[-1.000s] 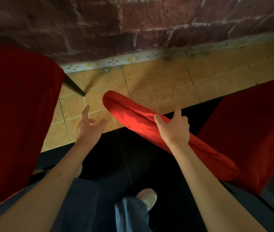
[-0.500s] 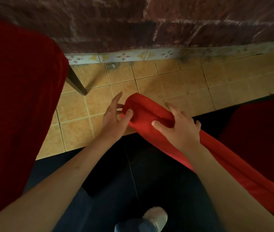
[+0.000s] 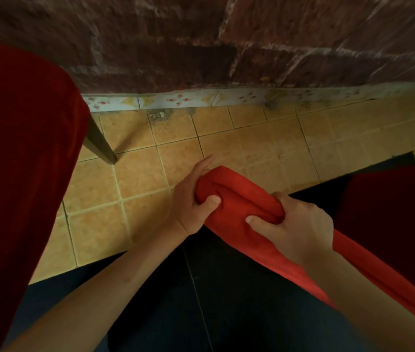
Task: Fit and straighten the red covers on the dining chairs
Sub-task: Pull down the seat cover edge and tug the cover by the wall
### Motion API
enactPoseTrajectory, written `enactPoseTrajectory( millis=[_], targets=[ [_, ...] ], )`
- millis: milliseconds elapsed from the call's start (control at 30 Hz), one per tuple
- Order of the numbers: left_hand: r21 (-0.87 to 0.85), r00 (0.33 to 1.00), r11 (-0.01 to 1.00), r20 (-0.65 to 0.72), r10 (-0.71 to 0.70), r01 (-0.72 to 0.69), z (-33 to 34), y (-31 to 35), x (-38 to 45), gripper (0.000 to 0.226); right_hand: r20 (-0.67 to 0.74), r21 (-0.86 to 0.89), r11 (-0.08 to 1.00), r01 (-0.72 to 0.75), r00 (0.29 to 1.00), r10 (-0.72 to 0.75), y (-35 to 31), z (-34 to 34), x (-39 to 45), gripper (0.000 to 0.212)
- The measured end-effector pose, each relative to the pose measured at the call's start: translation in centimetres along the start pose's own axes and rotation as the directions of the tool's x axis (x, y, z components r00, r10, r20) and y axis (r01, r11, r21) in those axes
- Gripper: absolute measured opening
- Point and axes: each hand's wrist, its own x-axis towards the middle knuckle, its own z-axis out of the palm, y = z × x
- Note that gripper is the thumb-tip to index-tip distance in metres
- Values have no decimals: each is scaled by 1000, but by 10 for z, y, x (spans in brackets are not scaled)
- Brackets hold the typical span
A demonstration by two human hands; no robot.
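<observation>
A bright red cover (image 3: 242,196) runs as a long bunched roll from the middle of the view down to the lower right. My left hand (image 3: 192,201) grips its rounded far end, thumb pressed into the cloth. My right hand (image 3: 295,224) grips the roll just behind, fingers curled over the top. A chair in a dark red cover (image 3: 21,161) fills the left side. Another dark red covered chair (image 3: 394,224) sits at the right, partly behind the roll.
A brick wall (image 3: 226,41) with a patterned tile skirting (image 3: 181,100) stands straight ahead. Yellow floor tiles (image 3: 252,138) lie below it. A dark chair leg (image 3: 99,146) slants to the floor at left. A black surface (image 3: 196,288) spreads beneath my arms.
My left hand has come from open air onto the end of the roll and closed on it. My right hand slid back along the cloth and tightened. The view shifted downward and left.
</observation>
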Motion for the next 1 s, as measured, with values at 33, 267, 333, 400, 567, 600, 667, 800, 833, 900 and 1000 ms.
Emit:
enactPoseTrajectory(
  millis=[33, 267, 333, 400, 567, 600, 667, 800, 833, 900, 1000],
  targets=[
    [-12, 1000, 1000, -12, 28, -28, 1, -2, 1, 106, -8, -1, 1000, -3, 1000, 3, 0, 1, 0, 78],
    [-48, 988, 988, -58, 143, -146, 6, -11, 9, 105, -60, -16, 1000, 1, 998, -2, -1, 3, 0, 75],
    [-66, 985, 985, -79, 156, -161, 8, -13, 10, 96, -71, -18, 1000, -1, 997, -1, -2, 4, -1, 77],
    [-82, 985, 985, -98, 144, -152, 9, -13, 9, 88, -76, -13, 1000, -13, 997, 12, -3, 5, -1, 78],
    [-57, 981, 989, -146, 124, -133, 13, -15, 7, 103, -90, -2, 999, -43, 995, 42, -3, 4, -2, 77],
    [-47, 979, 990, -160, 126, -135, 13, -14, 8, 103, -95, -4, 999, -48, 994, 47, -4, 4, -1, 77],
    [-24, 973, 989, -182, 142, -148, 14, -14, 9, 104, -96, -9, 998, -63, 993, 61, -3, 4, 0, 77],
    [18, 973, 989, -179, 148, -147, 14, -12, 8, 93, -96, 8, 998, -68, 993, 68, -1, 5, 0, 76],
    [29, 973, 989, -177, 149, -146, 14, -12, 8, 93, -96, 18, 998, -67, 993, 69, -1, 4, -1, 75],
    [42, 972, 988, -176, 153, -148, 15, -12, 7, 90, -99, 29, 998, -64, 993, 67, 0, 3, -2, 75],
    [30, 975, 991, -176, 134, -131, 16, -11, 5, 77, -81, 32, 997, -67, 994, 69, 1, 1, -3, 75]
  ],
)
